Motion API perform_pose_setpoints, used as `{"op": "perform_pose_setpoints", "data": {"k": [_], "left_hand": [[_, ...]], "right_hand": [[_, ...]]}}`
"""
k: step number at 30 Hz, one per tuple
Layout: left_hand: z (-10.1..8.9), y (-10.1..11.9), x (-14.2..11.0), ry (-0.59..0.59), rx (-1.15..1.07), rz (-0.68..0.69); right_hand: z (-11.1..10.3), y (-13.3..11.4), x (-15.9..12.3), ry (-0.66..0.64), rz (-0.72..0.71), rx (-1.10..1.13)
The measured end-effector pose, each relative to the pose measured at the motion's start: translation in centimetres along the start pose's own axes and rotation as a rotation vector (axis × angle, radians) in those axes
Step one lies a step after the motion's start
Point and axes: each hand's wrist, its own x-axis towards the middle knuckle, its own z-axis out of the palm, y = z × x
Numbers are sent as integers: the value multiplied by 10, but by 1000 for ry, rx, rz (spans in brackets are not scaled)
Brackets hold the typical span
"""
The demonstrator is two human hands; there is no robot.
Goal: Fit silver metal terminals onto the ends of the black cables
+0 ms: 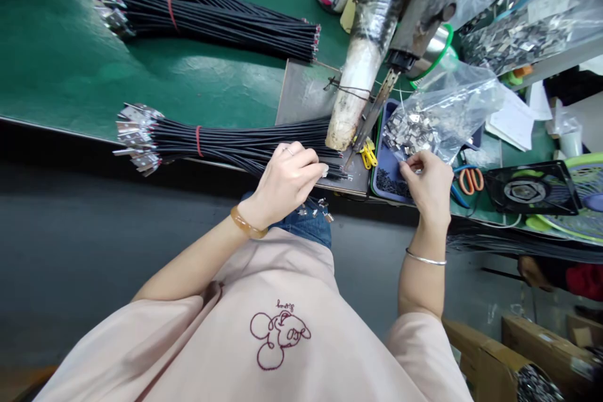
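My left hand [289, 182] is closed at the near table edge, fingers bent over the right part of a bundle of black cables [235, 141]. A small whitish bit shows at its fingertips, too small to name. A red band ties the bundle, and flat metal terminals [139, 135] cap its left ends. My right hand [428, 185] pinches thumb and finger together over a blue-purple tray [380, 138]; anything between them is hidden. In that tray lie an open plastic bag of small metal clips [414, 129] and small black pieces [391, 183].
Above the bundle, a flexible duct [358, 75] and a metal nozzle [379, 103] point down. Two more tied cable bundles [211, 19] lie farther back. Yellow snips [368, 154], orange-handled scissors [471, 180] and a black fan [532, 190] are nearby. Small metal pieces [323, 204] rest by my lap.
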Motion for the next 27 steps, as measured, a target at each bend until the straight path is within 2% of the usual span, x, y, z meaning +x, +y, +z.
{"op": "perform_pose_setpoints", "data": {"k": [5, 9, 11, 15, 18, 20, 23, 25, 27], "left_hand": [[0, 3, -2, 54, -113, -32], [-2, 7, 0, 118, -101, -10], [-2, 10, 1, 136, -75, 15], [-3, 15, 2, 137, 53, 50], [-5, 17, 4, 85, 88, 84], [-6, 19, 5, 27, 62, 113], [-5, 23, 6, -25, 12, 156], [-2, 27, 5, -37, -32, 148], [2, 30, 5, -40, -111, 69]], "right_hand": [[-6, 7, -16, 63, -43, 160], [-7, 13, -18, -44, -113, 183], [-6, 15, -17, -60, -144, 165], [-4, 11, -18, -9, -189, 15], [-1, 7, -15, 23, -208, -139], [2, 5, -11, 37, -205, -153], [4, -2, -10, 107, -171, -34], [4, -16, -17, 194, -122, 158], [3, -36, -33, 250, -73, 438]]}}
